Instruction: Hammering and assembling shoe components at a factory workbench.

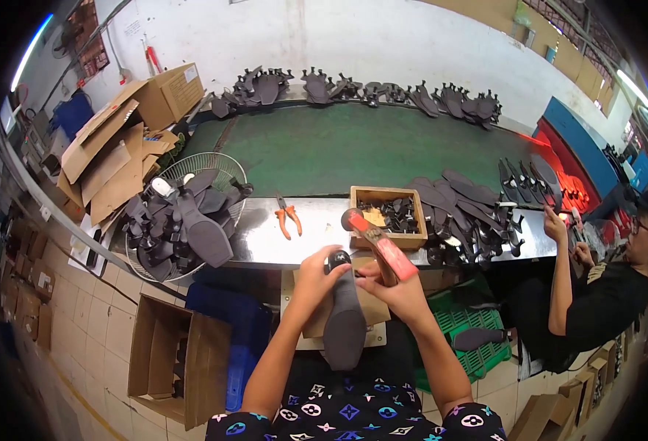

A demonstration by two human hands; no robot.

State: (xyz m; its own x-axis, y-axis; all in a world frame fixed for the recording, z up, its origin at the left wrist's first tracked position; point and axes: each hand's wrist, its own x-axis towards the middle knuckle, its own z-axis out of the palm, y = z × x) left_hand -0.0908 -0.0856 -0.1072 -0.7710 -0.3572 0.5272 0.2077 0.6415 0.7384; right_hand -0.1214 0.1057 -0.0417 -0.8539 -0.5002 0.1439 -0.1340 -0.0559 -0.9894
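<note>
My left hand [312, 285] is closed around the heel end of a dark grey shoe sole [344, 331], whose toe points down toward my lap. A black round heel tip shows at its top, beside my thumb. Just to the right, my right hand [401, 292] grips a hammer [388, 253] with a worn red head, tilted up and leftward. The right thumb and forefinger are pinched close to the sole's heel; whether a small part sits between them I cannot make out. Beyond my hands, a wooden box [355, 241] holds small black pieces.
Orange-handled pliers [287, 218] lie on the metal bench edge. A wire basket [245, 170] of soles stands left, more heeled soles [460, 209] are piled right. A green conveyor belt [353, 147] runs behind. A green crate [478, 323] and a co-worker [596, 294] are at right.
</note>
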